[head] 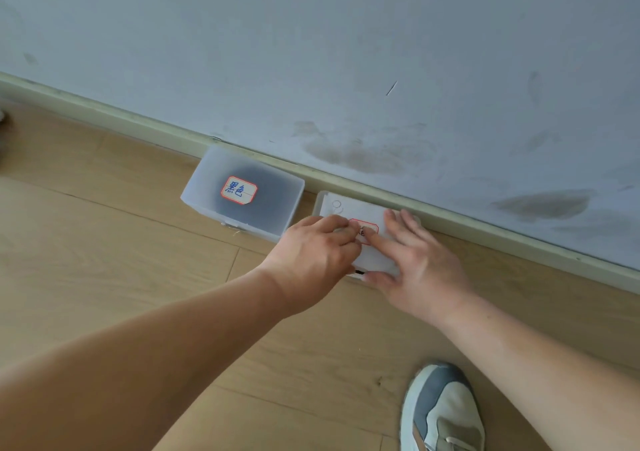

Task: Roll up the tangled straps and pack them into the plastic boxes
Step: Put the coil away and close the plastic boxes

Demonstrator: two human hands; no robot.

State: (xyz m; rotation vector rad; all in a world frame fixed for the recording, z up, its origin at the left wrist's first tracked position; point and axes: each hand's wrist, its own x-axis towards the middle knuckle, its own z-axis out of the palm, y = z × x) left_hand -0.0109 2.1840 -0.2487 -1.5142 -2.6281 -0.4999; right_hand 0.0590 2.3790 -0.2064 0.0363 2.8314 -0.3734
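Two translucent plastic boxes stand on the wooden floor against the skirting board. The left box [242,194] is lidded, shows dark contents through its plastic and carries a red-edged label with blue writing. The right box [346,208] is whitish, with a red-edged label half hidden by fingers. My left hand [315,256] rests on its left side with fingers curled at the lid. My right hand [415,260] lies flat on the lid, fingers spread and straight, thumb at the front edge. A dark bit shows at the box's front edge [360,272]. No loose straps are visible.
The grey-blue wall [381,69] with smudges rises right behind the boxes, above a pale skirting board [138,118]. My shoe [441,412] stands on the floor at the lower right. Bare floorboards [104,242] stretch to the left.
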